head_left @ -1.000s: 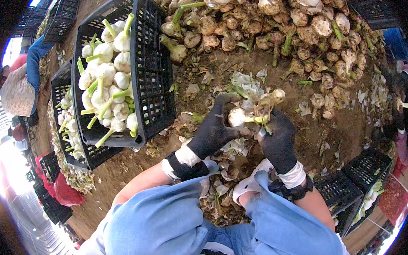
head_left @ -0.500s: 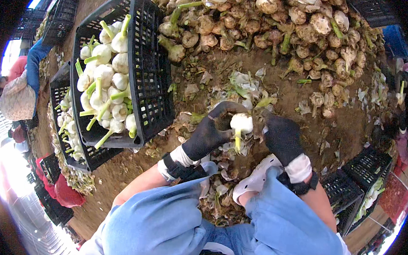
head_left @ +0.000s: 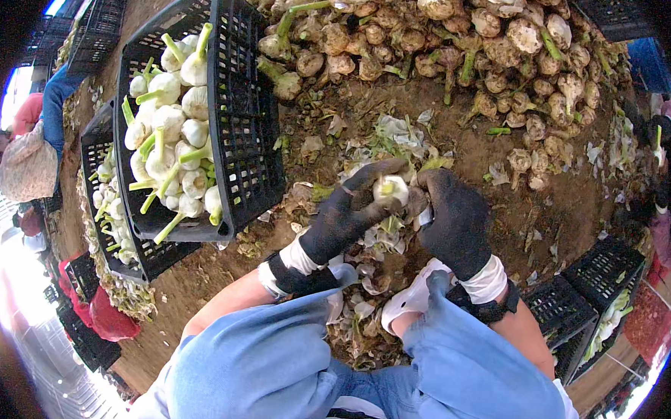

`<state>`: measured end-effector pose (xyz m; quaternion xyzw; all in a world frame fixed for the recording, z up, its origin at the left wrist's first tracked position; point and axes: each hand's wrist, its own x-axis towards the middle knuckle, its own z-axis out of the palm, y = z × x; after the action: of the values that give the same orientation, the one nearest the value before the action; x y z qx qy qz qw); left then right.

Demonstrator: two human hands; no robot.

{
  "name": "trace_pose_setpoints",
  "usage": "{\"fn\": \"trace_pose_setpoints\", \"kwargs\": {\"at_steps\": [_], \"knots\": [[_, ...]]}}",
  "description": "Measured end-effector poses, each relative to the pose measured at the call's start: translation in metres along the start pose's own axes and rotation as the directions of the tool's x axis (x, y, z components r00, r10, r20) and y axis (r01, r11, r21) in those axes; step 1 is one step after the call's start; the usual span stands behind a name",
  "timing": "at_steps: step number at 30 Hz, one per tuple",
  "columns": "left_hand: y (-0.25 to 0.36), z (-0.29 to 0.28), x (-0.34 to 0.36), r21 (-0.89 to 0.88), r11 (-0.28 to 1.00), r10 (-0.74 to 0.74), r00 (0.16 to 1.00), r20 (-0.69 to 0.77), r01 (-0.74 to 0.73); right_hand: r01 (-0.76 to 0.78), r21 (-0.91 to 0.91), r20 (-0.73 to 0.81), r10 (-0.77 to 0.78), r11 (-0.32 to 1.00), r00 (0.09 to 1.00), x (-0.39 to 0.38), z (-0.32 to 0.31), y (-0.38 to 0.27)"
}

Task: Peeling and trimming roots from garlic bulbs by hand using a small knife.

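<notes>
Bulb of garlic (head_left: 391,190), white and rounded, held up over the littered ground between both hands, with a short yellow-green stem stub turned toward the head camera. Left hand (head_left: 344,214), black-gloved, gripping it from the left: index finger bent around the far side, thumb along the near side, bulb pinched between these 2. Cannot tell how the remaining left fingers lie. Right hand (head_left: 456,220), also black-gloved, just right of the bulb, fingers curled inward and close together rather than spread; small pale object (head_left: 425,216) at the fingertips, too little visible to name. Cannot tell whether right fingertips and bulb are touching.

Under and beyond the hands, papery scraps (head_left: 400,133) and bits of green, strewn over brown soil. Farther off, a broad heap of soiled garlic (head_left: 510,55), roots and stems mixed in, with a few loose bulbs (head_left: 536,167) at its near right edge. To the left, a tilted black lattice crate (head_left: 241,121) full of clean white garlic (head_left: 169,125) with trimmed green stems; just behind it, another black crate (head_left: 170,258), likewise holding white bulbs. Near the right rim, 2 more black crates (head_left: 605,273), side by side. At lower left, a red bundle (head_left: 110,311). At far left, a co-worker's blue-clad leg (head_left: 56,104); at far right, a pink sleeve (head_left: 662,230). White shoe (head_left: 410,304) below the right hand.
</notes>
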<state>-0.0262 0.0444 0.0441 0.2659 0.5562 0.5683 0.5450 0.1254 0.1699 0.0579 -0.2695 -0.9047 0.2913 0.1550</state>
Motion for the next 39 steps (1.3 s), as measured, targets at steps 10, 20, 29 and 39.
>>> {"fn": "trace_pose_setpoints", "kwargs": {"at_steps": [10,20,29,39], "knots": [[-0.032,-0.025,0.000,0.779,0.548,0.396,0.915,0.081,-0.306,0.060,0.065,0.335,-0.079,0.996,0.939,-0.048,0.039,0.003],[0.010,-0.011,0.012,0.369,0.913,0.157,0.985,0.075,-0.173,-0.565,0.710,0.508,0.249,0.421,0.825,-0.002,0.013,-0.014],[-0.008,-0.018,0.003,0.695,0.667,0.437,0.897,-0.070,-0.270,-0.281,0.398,0.236,0.198,0.873,0.951,0.001,0.027,-0.009],[0.004,-0.008,0.000,0.545,0.837,-0.067,0.998,0.018,0.046,-0.019,0.150,0.048,0.012,0.989,0.999,0.032,0.002,-0.030]]}}
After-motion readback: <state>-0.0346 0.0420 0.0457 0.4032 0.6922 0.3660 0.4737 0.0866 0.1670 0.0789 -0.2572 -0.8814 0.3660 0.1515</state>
